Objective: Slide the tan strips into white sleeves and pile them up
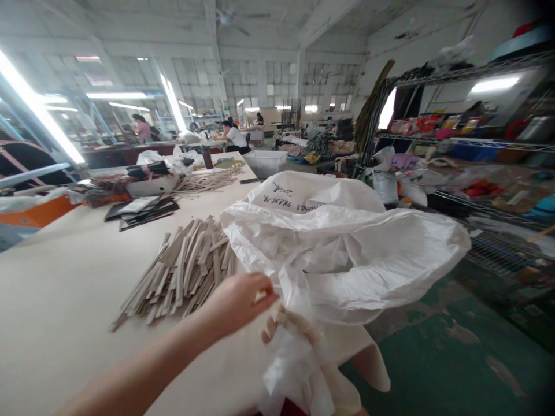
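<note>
My left hand [247,303] reaches over the table, its fingers curled into a pinch at the near edge of a large white plastic sack [359,289]. The sack's mouth gapes toward me, and dark handwriting shows on its far side. Just right of it, my right hand [288,323] is bent round a bunched piece of thin white plastic [290,364], which hides much of the palm. Motion blurs both sets of fingertips. Left of the sack lies a loose pile of narrow beige strips [186,268].
The pale table [65,289] also carries flat black pieces [141,212], more strips and plastic bags. A crowded wire shelf [485,138] stands at right beside the green floor [433,358]. Behind are a translucent bin [265,163] and several people working at far tables.
</note>
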The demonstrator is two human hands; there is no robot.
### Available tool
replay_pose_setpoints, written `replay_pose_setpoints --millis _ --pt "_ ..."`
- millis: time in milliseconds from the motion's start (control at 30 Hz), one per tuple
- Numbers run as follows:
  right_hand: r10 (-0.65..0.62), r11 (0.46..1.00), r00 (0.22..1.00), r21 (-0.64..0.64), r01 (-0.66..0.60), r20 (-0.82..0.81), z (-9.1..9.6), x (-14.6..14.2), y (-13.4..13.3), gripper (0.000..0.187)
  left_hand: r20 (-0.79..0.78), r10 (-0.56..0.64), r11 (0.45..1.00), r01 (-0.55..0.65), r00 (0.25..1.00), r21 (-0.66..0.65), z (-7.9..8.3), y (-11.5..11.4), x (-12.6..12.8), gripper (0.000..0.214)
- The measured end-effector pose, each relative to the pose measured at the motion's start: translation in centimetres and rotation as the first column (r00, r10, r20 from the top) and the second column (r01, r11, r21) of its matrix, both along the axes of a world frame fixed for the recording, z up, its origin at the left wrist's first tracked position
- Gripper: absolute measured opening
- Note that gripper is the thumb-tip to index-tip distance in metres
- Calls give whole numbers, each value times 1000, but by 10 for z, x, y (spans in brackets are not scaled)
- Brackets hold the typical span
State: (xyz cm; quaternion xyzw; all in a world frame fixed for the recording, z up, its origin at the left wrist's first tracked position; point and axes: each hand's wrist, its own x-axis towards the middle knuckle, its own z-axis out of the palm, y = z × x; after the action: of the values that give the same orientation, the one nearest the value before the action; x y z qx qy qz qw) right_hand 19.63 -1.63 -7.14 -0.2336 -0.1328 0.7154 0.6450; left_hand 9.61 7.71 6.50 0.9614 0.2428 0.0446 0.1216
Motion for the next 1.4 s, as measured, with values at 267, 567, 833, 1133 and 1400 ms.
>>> replay_pose_setpoints --millis 267,567,833,1133,1400 --pt "-188 982 971 -35 185 -145 -8 7 6 23 143 368 870 -395 919 295 -29 83 63 22" --pt "-84 995 940 28 99 -329 2 1 17 16 186 225 933 -266 956 242 -11 42 13 17" --pt "-64 988 943 -152 14 -327 26 -7 13 20 207 477 759 -281 854 -588 -32 9 -12 14" --pt "-89 959 995 -267 98 46 35 -33 12 22 174 490 774 -334 854 -538 -41 -15 -43 17" --pt "-52 880 996 -468 82 76 26 -39 16 28 -6 372 874 -353 928 -333 -62 27 -70 38"
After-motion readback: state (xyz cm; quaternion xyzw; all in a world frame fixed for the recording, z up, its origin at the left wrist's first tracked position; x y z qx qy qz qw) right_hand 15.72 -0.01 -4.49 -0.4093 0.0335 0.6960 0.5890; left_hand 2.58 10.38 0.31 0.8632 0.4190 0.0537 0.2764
